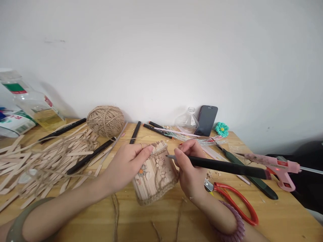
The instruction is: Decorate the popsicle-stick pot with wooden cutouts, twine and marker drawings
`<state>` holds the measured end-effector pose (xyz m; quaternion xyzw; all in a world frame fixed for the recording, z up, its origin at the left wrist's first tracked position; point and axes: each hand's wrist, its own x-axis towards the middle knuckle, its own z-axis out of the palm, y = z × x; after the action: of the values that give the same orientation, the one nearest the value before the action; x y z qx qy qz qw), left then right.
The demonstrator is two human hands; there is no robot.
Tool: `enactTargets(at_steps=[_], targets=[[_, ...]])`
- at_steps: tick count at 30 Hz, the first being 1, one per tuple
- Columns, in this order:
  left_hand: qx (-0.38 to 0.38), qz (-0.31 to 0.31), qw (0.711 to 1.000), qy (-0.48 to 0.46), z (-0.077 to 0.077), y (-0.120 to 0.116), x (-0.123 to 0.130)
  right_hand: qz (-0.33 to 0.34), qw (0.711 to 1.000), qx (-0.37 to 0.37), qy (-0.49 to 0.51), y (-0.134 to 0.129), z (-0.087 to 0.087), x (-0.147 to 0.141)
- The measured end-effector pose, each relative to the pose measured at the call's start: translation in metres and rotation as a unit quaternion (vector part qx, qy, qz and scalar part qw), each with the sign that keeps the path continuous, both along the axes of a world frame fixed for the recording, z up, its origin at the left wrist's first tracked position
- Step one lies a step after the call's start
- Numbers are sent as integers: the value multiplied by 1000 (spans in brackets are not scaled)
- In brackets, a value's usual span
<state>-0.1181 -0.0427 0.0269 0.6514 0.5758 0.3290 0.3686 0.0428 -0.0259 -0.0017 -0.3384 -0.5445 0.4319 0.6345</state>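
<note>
My left hand (131, 161) grips the upper left edge of a small box (153, 174) made of wooden craft sticks and trimmed with twine at its rims. Flower shapes decorate its side, one with an orange centre. Between the thumb and fingers of my right hand (190, 168) is a black marker pen (222, 165), its grey tip close to the box's upper right part. Whether the tip touches the wood I cannot tell. The lower fingers of that hand lie by the box's right edge.
Loose craft sticks (50, 158) and a twine ball (105, 121) lie left, near a bottle (42, 107). Several markers lie behind. A phone (207, 120) leans on the wall beside a clear bottle (188, 121). Red-handled scissors (237, 198) and a pink glue gun (275, 164) are right.
</note>
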Motion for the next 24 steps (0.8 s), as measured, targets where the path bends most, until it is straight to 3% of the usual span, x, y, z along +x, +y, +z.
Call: enactTargets(at_steps=[8,14,24], targets=[[4,-8,1000,-5,1,2,0,57,992,68,-92,0,6,7],[0,-26,1000,-6,3,0,0,71,992,59,-87,-1,5,7],[10,-22,1000,-7,6,-1,2,59,983,70,-159,-3,8,7]])
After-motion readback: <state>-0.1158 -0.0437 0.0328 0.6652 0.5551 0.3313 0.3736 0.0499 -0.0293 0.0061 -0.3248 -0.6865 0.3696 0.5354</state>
